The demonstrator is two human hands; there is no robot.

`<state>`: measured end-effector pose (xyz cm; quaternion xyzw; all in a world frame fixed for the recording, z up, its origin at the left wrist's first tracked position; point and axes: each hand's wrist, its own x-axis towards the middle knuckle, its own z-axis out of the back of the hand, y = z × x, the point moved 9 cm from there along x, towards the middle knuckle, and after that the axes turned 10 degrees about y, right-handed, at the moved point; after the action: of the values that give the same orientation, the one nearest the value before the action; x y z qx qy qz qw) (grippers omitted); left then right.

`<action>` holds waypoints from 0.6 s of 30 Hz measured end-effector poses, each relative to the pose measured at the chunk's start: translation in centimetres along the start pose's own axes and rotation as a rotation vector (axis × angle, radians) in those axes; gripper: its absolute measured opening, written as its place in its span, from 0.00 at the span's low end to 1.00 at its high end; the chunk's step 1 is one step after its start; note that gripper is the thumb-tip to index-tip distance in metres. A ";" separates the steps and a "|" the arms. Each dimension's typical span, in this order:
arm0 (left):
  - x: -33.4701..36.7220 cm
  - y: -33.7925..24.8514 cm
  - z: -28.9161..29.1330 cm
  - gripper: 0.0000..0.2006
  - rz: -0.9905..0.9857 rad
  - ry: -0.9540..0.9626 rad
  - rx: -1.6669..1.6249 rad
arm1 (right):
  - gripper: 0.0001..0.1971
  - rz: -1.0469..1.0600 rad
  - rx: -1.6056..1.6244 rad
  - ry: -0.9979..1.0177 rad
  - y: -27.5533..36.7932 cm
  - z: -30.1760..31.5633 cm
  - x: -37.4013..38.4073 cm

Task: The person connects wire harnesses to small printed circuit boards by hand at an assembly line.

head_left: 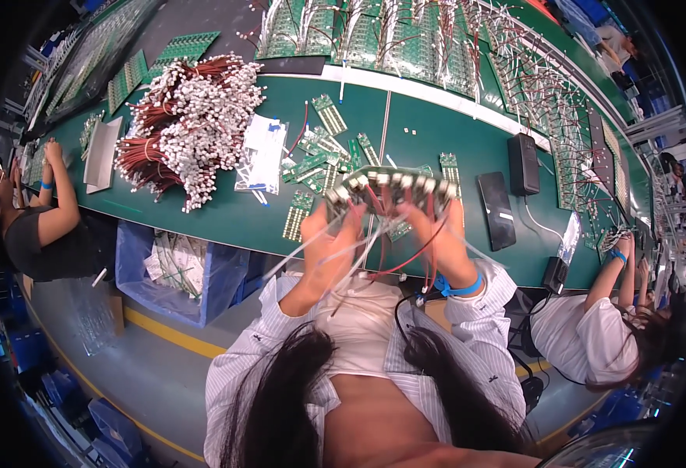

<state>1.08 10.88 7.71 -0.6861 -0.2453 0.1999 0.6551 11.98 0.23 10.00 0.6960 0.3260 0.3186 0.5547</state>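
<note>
Here the left hand grips the left end of a green circuit board raised above the table, its long axis running crosswise between both hands. The right hand clasps the right end, forearms angled upward, wires dangling beneath.

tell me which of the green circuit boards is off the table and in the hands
The wired circuit board held up between the left hand and right hand; the other loose boards lie flat on the green table.
</note>
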 end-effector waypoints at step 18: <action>2.5 1.9 1.5 0.15 0.148 0.242 -0.440 | 0.11 -0.140 -0.361 -0.156 -4.1 15.5 10.1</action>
<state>2.35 13.54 5.85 -0.8471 -0.1518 0.1059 0.4981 29.96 0.30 3.95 0.5836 0.2673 0.2776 0.7148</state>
